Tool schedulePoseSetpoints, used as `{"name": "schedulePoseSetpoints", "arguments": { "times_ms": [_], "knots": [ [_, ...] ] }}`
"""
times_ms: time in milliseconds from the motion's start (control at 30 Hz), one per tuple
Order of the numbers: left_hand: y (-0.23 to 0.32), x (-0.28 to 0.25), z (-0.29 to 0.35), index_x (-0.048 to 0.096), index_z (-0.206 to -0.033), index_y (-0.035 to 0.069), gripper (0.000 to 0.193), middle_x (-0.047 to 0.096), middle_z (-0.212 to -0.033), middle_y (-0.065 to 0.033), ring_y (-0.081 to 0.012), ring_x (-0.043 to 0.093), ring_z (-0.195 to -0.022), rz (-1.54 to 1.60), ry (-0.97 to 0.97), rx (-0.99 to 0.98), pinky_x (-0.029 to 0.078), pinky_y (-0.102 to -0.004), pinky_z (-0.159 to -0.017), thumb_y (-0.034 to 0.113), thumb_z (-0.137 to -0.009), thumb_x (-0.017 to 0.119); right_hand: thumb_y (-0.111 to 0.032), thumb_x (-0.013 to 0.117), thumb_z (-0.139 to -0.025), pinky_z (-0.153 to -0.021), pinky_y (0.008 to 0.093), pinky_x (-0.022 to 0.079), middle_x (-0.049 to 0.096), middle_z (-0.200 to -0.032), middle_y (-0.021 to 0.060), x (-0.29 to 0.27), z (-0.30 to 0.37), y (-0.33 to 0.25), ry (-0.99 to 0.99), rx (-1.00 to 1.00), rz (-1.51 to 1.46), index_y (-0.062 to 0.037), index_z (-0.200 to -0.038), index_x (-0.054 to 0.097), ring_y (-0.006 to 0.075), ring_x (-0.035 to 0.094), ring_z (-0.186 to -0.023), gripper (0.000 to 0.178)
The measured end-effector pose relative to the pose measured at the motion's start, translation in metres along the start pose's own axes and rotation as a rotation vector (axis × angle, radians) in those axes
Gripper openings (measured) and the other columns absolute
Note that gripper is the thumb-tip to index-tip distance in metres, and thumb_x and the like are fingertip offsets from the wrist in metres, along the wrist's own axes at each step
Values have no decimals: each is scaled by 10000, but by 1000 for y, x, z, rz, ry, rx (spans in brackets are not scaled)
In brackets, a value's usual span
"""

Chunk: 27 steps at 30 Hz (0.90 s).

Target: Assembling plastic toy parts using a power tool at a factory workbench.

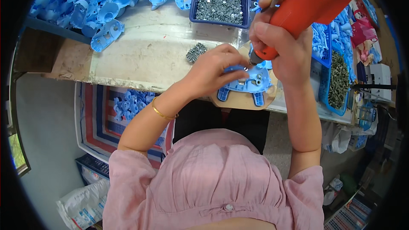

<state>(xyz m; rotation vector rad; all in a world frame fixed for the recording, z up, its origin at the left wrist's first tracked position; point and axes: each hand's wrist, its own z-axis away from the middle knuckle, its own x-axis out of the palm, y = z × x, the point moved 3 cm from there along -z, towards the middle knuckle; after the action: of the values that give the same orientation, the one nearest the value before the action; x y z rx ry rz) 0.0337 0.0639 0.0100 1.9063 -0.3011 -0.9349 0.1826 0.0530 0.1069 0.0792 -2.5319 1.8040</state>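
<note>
My right hand [294, 53] is wrapped round an orange-red power screwdriver [309, 6], whose tip points down at the work from the right. Beneath that tip lies a light blue moulded plastic part [255, 84] with two stubby legs toward me. It rests on a tan board [272, 96] at the table's front edge. From the left, my left hand [215, 66] reaches over the part, its fingertips drawn together close to the driver's tip. Whatever they hold is too small to make out. Just beyond my left wrist sits a little heap of metal screws [196, 53].
A dark blue bin [192, 6] of small metal pieces stands at the back. Blue plastic shells [108, 12] pile up at the far left. Right of the board is a blue basket [326, 98] of metal parts. A striped container [91, 123] sits below the table's left side.
</note>
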Motion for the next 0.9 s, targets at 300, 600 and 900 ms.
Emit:
{"name": "schedulePoseSetpoints", "arguments": {
  "times_ms": [300,600,900],
  "knots": [
    [0,8,17,541,-1298,62,769,563,-1342,-125,-363,511,-1193,-358,108,60,423,-449,-1039,357,-667,869,-9,658,-850,-564,252,463,624,-760,52,10,18,35,28,101,-30,8,-1137,575,101,571,-619,300],
    [-4,11,19,546,-1284,46,753,581,-1314,-127,-356,519,-1184,-364,156,80,431,-446,-1023,336,-665,864,-23,667,-871,-581,254,491,639,-779,56,14,19,40,30,19,-33,10,-1130,580,107,599,-631,275],
    [-5,13,19,550,-1261,60,715,571,-1323,-119,-349,513,-1194,-373,128,43,429,-450,-1013,315,-669,858,-26,668,-872,-575,257,488,626,-773,59,16,20,43,22,32,-72,14,-1100,579,106,588,-616,248]
  ]
}}
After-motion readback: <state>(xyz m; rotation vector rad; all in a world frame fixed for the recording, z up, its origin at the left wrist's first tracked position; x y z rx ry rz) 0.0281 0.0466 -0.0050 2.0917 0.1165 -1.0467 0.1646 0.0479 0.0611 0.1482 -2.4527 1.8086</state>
